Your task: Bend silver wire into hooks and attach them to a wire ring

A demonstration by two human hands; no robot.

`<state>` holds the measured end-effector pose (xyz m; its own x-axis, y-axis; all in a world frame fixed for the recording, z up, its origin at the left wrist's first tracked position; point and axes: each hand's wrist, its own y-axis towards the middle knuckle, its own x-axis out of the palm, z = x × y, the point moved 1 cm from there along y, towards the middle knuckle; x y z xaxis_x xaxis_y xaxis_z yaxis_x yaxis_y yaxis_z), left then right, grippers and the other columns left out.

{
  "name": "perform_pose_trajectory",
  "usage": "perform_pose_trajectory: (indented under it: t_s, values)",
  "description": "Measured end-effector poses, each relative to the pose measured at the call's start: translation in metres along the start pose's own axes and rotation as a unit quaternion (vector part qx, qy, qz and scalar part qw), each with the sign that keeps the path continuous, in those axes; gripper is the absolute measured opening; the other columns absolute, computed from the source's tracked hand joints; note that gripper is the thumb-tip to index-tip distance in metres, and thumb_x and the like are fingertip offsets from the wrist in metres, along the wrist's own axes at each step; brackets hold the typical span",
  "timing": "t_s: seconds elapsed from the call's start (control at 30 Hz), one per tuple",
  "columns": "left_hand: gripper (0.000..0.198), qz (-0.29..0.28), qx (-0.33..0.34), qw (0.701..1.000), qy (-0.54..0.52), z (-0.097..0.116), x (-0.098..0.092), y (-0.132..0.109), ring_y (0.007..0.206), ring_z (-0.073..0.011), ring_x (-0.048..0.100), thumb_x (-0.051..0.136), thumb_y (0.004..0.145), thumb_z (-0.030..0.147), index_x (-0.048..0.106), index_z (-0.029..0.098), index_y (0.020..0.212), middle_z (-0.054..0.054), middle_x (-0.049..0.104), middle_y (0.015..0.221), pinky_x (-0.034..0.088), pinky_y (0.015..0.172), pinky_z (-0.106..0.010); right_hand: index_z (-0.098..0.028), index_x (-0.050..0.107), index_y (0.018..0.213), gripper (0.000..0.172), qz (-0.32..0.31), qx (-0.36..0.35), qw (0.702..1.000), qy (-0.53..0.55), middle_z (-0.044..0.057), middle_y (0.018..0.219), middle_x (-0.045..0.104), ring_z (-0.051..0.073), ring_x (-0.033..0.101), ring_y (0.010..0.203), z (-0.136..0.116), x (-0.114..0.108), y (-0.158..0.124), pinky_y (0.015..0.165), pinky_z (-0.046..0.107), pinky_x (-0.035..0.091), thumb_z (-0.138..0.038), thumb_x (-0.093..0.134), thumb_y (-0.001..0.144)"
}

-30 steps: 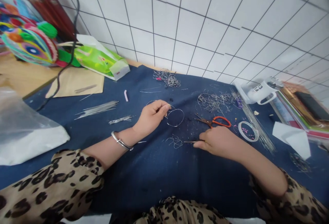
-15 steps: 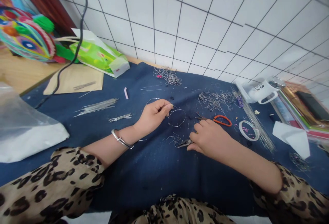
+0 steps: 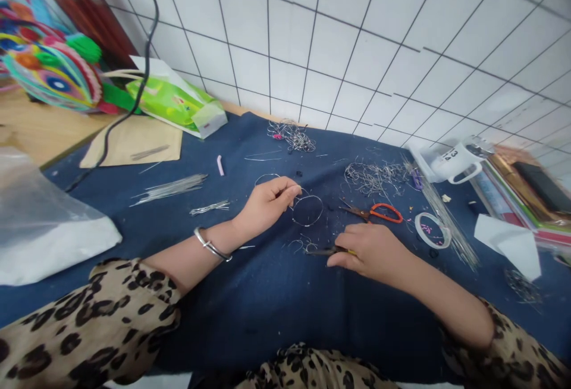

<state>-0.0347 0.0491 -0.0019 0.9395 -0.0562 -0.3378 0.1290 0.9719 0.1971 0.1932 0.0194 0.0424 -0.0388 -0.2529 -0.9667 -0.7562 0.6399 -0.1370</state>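
My left hand [image 3: 272, 198] pinches a thin silver wire [image 3: 322, 210] between thumb and fingertips. This wire curves into a loop to the right of the fingers, and a larger arc shows behind the hand. My right hand [image 3: 372, 252] is closed around a pair of pliers [image 3: 325, 251] lying low over the cloth, jaws pointing left and a bit of yellow handle showing. Curled wire scraps [image 3: 297, 245] lie by the plier jaws. Just beyond my right hand rest orange-handled scissors [image 3: 387, 212], blades to the left.
A dark blue cloth [image 3: 267, 311] covers the table. Tangled wire [image 3: 375, 176] lies behind the scissors, beside a white ring-shaped dish [image 3: 432, 231] with pink beads. Straight wires [image 3: 172, 187] lie at left, near a plastic bag [image 3: 53, 228]. A white mug [image 3: 457, 163] stands at right.
My right hand has moved slightly towards me, off the scissors' blades, and its fingers have closed over the pliers' handle. My left hand keeps its pinch on the wire.
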Motion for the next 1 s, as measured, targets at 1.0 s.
perform_pose_trajectory:
  t_s: [1.0]
  values:
    - [0.027,-0.145,-0.162,0.936,-0.277,0.022,0.021,-0.014,0.039,-0.0067,0.041,0.044,0.086,0.040,0.049,0.016,0.073,0.007,0.042,0.045,0.030,0.045,-0.020,-0.011,0.058,0.073,0.043,-0.083,0.079,0.770,0.628,-0.001,0.056,0.054,0.007,0.051,0.045,0.029,0.022,0.020,0.046,0.018,0.041,-0.052,0.045,0.083]
